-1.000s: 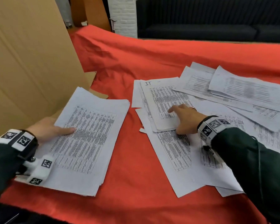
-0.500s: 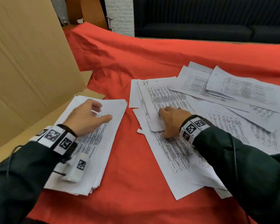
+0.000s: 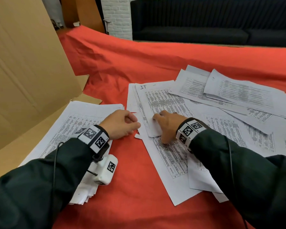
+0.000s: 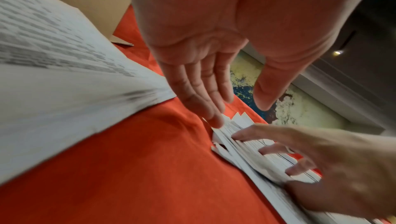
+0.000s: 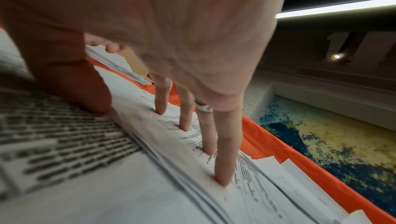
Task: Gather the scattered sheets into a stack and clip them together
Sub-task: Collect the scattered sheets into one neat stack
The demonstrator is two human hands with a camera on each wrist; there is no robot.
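A gathered stack of printed sheets (image 3: 76, 128) lies at the left on the red cloth (image 3: 139, 179). Scattered printed sheets (image 3: 224, 113) overlap at the right, the nearest pile topped by one marked "IT" (image 3: 162, 100). My left hand (image 3: 135, 123) has crossed the gap and its straight fingertips (image 4: 216, 121) touch the left edge of that pile (image 4: 242, 144), thumb held apart. My right hand (image 3: 160, 128) presses on the same pile with straight, spread fingers (image 5: 186, 124) and its thumb, and the top sheet's near corner curls up beside it.
A tall cardboard panel (image 3: 23, 63) stands along the left, with a flat cardboard piece (image 3: 89, 98) under the stack's far corner. A black sofa (image 3: 205, 23) and a white brick pillar (image 3: 117, 14) lie beyond the table. Bare red cloth shows between the two paper piles.
My left hand left the stack and moved right to the edge of the scattered pile. My right hand slid the top sheets a little leftward and nearer.
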